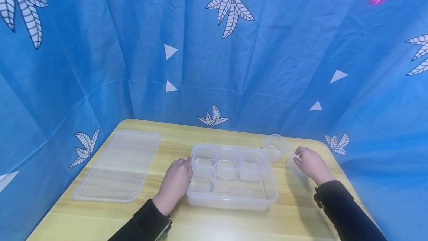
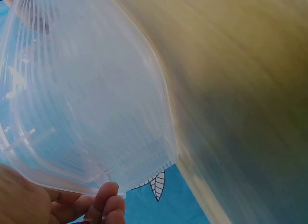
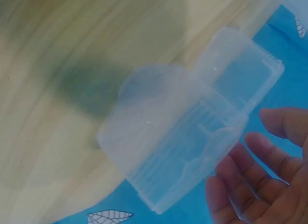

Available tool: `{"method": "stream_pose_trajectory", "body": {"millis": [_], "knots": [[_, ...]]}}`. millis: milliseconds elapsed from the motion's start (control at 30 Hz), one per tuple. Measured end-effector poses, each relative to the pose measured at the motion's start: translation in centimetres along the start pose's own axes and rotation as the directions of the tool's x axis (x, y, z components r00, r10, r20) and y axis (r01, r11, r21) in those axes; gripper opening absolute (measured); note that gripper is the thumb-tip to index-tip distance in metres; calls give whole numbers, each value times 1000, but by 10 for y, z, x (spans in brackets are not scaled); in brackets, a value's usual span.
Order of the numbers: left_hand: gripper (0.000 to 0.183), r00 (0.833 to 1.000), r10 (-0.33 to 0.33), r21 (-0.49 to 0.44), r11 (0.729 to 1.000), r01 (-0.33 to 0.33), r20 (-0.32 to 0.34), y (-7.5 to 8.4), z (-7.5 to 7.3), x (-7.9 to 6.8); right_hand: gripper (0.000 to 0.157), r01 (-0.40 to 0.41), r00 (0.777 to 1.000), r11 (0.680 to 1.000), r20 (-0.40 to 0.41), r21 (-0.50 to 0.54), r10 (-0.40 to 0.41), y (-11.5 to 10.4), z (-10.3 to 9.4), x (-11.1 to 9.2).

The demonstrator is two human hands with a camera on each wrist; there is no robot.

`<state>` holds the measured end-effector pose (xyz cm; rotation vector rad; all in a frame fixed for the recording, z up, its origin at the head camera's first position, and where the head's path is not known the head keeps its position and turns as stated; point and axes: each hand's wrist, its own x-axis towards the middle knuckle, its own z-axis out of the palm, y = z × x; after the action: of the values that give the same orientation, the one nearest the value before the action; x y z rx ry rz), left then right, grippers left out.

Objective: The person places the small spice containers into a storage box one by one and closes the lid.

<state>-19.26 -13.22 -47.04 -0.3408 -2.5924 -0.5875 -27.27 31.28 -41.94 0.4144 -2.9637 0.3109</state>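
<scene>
A large clear plastic box (image 1: 234,203) stands on the table, with several small square cups (image 1: 228,163) set inside along its back and left side. My left hand (image 1: 178,177) grips the box's left side; in the left wrist view, its curled fingers (image 2: 107,197) are at the rim. At the table's right, my right hand (image 1: 312,163) is over a small clear cup (image 1: 294,164). In the right wrist view that cup (image 3: 178,137) stands close before the spread, loosely bent fingers (image 3: 248,173). Beside it is another loose clear cup (image 1: 276,147).
A flat translucent lid (image 1: 120,164) lies on the left of the wooden table (image 1: 207,226). Behind and around the table hangs a blue patterned curtain (image 1: 227,66), close to the back edge. Black sleeves (image 1: 347,207) cover both forearms.
</scene>
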Motion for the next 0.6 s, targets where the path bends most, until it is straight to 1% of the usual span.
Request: {"method": "stream_pose_trajectory", "body": {"millis": [300,600], "knots": [[31,1000,-9,0,1000,9,6,-1,1,0,27,-52,997,999,58,17,51,9,11,3],[30,1000,-12,-4,1000,12,4,0,0,0,27,-58,996,998,64,17,56,12,21,4]]}}
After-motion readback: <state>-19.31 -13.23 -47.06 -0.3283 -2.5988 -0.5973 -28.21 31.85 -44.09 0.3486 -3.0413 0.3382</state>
